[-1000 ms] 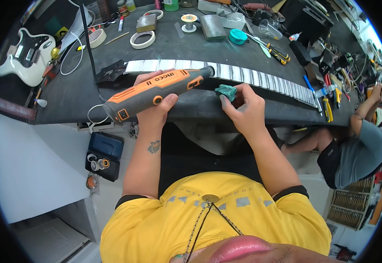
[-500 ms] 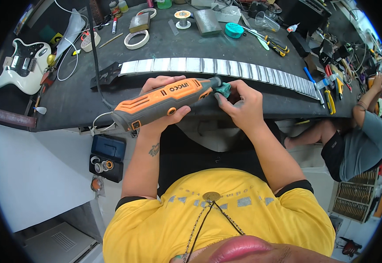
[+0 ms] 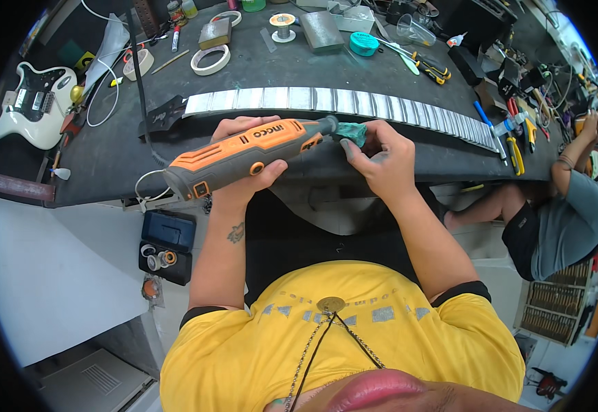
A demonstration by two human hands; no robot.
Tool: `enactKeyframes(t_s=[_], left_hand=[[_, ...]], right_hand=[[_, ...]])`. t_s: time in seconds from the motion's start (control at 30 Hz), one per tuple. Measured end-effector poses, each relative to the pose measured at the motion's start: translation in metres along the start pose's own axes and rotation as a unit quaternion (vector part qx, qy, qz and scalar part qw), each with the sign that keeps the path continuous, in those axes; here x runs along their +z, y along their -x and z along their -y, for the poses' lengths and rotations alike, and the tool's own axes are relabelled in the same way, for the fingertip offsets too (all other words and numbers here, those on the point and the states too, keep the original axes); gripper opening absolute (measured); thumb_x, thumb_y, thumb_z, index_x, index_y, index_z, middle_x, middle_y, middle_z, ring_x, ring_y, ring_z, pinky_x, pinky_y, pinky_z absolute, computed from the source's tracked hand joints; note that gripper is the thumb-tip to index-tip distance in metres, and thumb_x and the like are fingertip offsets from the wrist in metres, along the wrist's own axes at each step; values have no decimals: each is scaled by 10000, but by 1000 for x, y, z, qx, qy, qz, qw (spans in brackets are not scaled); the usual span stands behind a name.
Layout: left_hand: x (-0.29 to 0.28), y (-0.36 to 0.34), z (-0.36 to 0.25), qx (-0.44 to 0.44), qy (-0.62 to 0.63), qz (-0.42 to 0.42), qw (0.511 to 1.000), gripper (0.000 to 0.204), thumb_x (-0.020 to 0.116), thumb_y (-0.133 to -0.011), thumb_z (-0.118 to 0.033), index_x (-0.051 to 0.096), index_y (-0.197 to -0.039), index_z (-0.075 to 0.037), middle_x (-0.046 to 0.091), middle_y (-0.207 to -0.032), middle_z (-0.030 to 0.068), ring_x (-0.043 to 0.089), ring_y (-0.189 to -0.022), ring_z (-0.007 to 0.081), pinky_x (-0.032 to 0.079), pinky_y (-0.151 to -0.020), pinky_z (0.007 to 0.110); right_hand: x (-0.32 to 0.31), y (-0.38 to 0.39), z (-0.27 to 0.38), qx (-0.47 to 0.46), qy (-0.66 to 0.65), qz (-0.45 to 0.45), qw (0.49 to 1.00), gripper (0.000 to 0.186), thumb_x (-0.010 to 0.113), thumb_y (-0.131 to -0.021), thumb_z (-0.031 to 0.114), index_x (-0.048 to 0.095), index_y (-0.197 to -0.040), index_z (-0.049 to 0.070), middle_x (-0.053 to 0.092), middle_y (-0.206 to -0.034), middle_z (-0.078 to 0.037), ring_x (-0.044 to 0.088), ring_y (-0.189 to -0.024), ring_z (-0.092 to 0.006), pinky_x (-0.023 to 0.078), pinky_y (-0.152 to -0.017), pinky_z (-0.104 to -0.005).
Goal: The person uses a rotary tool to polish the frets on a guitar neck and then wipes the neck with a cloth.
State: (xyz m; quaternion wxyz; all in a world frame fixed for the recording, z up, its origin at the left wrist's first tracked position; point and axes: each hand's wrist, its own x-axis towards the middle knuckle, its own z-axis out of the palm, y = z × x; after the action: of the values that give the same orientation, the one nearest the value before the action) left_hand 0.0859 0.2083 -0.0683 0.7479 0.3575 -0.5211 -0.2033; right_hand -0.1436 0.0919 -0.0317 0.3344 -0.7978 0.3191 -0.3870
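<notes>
My left hand (image 3: pixel 266 180) is wrapped round an orange and grey rotary tool (image 3: pixel 244 152), its nose pointing right and a dark cord running from its rear. Between the thumb and fingers of my right hand (image 3: pixel 384 156) is a green lump (image 3: pixel 351 133), perhaps polishing compound. The lump lies right at the tool's tip; whether they touch I cannot tell, and any bit there is hidden. Beyond both hands lies a guitar neck (image 3: pixel 333 101), its fretboard covered in silvery strips between the frets and its dark headstock (image 3: pixel 161 117) to the left.
On the dark workbench (image 3: pixel 271 69) are masking tape (image 3: pixel 211 60), a wire spool (image 3: pixel 283 27), metal blocks (image 3: pixel 322 31) and a teal tin (image 3: pixel 363 44). Pliers (image 3: pixel 516 155) lie right of the neck. A white guitar body (image 3: pixel 35 103) stands far left. Another person (image 3: pixel 553 206) sits at right.
The rotary tool has shifted slightly left and up with my left hand. More of the green lump shows beside its tip. My right hand has moved only a little.
</notes>
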Motion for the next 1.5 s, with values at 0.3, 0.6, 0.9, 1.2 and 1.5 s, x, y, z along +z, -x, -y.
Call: enactKeyframes(t_s=[0.3, 0.6, 0.9, 1.2, 1.5], left_hand=[[-15, -59, -28, -96, 95, -233, 963, 341, 721, -871, -152, 585, -1163, -39, 701, -1024, 116, 690, -821, 176, 528, -589, 256], [-31, -137, 5, -147, 42, -215, 964, 197, 774, -874, -225, 623, -944, -120, 621, -760, -7, 477, -498, 50, 319, -398, 206], [-28, -134, 17, -141, 7, -174, 975, 167, 796, -848, -180, 667, -883, -81, 628, -741, -8, 507, -525, 58, 371, -439, 226], [-30, -133, 19, -127, -12, -161, 979, 152, 760, -888, -198, 642, -896, -102, 631, -765, -11, 492, -529, 36, 317, -408, 192], [-25, -131, 15, -125, -13, -185, 975, 188, 743, -883, -162, 606, -994, -96, 588, -713, -26, 478, -448, 65, 352, -398, 207]], right_hand=[[0, -1, 2, -11, -7, -5, 1000, 248, 833, -813, 110, 684, -983, 7, 700, -746, -45, 623, -627, -74, 509, -605, -241], [2, -1, 2, -5, 4, 8, 1000, 257, 829, -808, 116, 681, -991, 13, 718, -778, -50, 649, -640, -84, 520, -621, -247], [3, -3, 1, -8, -11, 14, 1000, 236, 814, -815, 86, 677, -992, 11, 735, -800, -56, 678, -650, -95, 530, -629, -246], [2, -2, 0, -18, -6, 17, 1000, 241, 814, -812, 86, 682, -999, 12, 741, -813, -61, 683, -664, -102, 542, -631, -253], [1, -3, -1, -30, 18, 13, 999, 252, 819, -805, 91, 681, -1000, 10, 739, -809, -64, 679, -661, -103, 542, -627, -255]])
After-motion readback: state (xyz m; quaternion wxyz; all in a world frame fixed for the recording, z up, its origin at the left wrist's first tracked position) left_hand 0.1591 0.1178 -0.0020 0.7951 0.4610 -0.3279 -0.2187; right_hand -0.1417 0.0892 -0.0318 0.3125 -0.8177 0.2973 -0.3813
